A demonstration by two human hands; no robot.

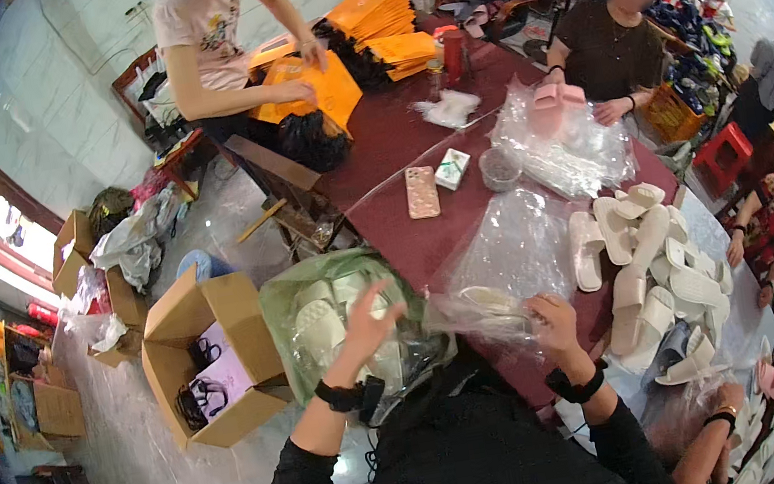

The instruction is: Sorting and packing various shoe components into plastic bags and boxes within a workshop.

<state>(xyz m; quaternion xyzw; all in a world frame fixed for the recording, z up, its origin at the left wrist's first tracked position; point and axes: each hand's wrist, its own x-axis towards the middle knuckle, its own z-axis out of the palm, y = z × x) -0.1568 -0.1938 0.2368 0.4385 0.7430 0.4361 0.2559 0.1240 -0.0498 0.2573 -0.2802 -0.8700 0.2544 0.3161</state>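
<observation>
In front of me, at the near edge of the dark red table, lies a clear plastic bag with a pale slipper inside. My right hand grips the bag's right end, fingers closed on the film. Empty, with its fingers apart, my left hand hovers over a green plastic sack holding several bagged white slippers. More clear plastic bags lie flat just beyond my right hand. To its right is a pile of white slippers.
A phone, a small white box and a clear cup sit on the table. Across it, one person handles orange bags, another a pink slipper. An open cardboard box stands at left. A co-worker's hand reaches in lower right.
</observation>
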